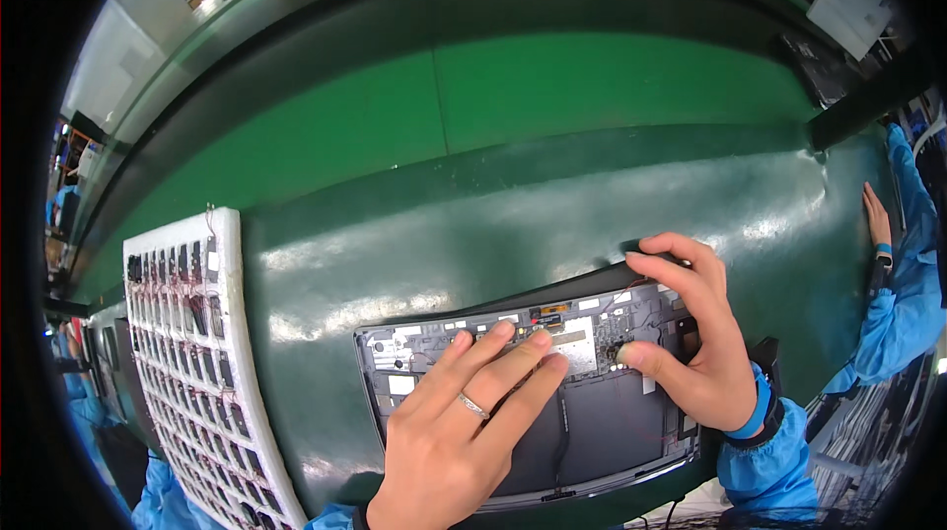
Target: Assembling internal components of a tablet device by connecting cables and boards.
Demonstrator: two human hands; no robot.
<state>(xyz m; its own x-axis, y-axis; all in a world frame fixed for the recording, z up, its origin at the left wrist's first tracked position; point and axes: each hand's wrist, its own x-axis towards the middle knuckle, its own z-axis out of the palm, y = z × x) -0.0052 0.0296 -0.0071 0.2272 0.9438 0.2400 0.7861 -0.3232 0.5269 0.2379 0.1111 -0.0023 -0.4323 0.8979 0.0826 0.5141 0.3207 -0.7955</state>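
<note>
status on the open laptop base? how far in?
Done: the laptop base lies open on the green bench, boards and dark battery area exposed. In hand: left hand flat on the boards, right hand gripping the far edge, thumb pressing a small part near the middle. Left: no cover over the base. The white foam tray to the left holds many small wired parts.

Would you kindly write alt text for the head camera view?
Two bare hands work on an opened laptop base on a green bench: the left hand lies flat on it, the right hand pinches a small part. A white tray of small parts sits at left.
</note>
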